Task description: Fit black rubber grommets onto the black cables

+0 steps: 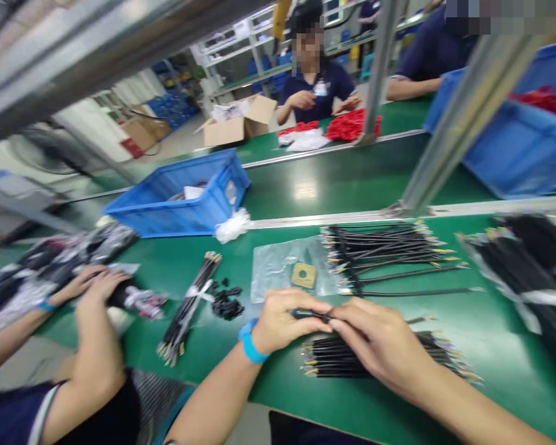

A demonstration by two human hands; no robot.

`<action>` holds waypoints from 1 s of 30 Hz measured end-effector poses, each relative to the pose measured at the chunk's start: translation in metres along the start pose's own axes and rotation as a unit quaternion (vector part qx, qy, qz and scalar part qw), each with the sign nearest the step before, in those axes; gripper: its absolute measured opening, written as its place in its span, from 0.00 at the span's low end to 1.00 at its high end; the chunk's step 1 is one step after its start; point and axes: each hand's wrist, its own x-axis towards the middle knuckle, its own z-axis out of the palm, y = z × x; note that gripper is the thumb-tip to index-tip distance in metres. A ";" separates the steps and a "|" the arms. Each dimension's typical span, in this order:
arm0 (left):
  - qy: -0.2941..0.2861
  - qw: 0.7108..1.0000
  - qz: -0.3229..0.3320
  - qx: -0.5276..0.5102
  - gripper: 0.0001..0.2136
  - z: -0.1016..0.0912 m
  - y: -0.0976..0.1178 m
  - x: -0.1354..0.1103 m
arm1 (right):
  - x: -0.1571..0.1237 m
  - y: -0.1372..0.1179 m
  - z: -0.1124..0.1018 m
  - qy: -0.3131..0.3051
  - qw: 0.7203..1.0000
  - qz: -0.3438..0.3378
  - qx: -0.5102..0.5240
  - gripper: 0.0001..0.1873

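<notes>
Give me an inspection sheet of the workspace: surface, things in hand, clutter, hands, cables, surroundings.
Surface: green tabletop, partly covered by cables and parts.
Things in hand: small dark piece; exact shape unclear.
Clutter: pile of small black parts; clear bag with a yellowish square piece on or in it, cannot tell which.
Hands: left hand and right hand both pinch the dark piece.
Cables: upper row of black cables; lower row, partly behind the right hand; white-banded bundle.
Surroundings: blue bin beyond; co-worker's hands at left; red items across.
</notes>
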 end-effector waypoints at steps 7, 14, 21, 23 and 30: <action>0.011 0.996 -0.027 -0.081 0.25 0.001 -0.007 -0.007 | 0.005 0.004 -0.004 -0.005 0.999 -0.038 0.007 0.07; 0.002 0.997 -0.004 -0.076 0.27 0.000 -0.009 -0.009 | 0.010 0.000 -0.007 -0.024 0.999 -0.037 0.017 0.07; 0.002 0.995 0.072 -0.066 0.28 0.003 -0.020 -0.009 | 0.006 0.000 -0.007 -0.037 0.999 -0.017 -0.002 0.05; -0.001 0.996 0.074 -0.057 0.28 0.003 -0.020 -0.009 | 0.006 0.000 -0.007 -0.039 0.999 -0.011 0.002 0.06; 0.013 0.994 0.096 -0.045 0.29 0.003 -0.023 -0.008 | 0.008 0.006 -0.006 -0.026 0.998 -0.047 -0.036 0.07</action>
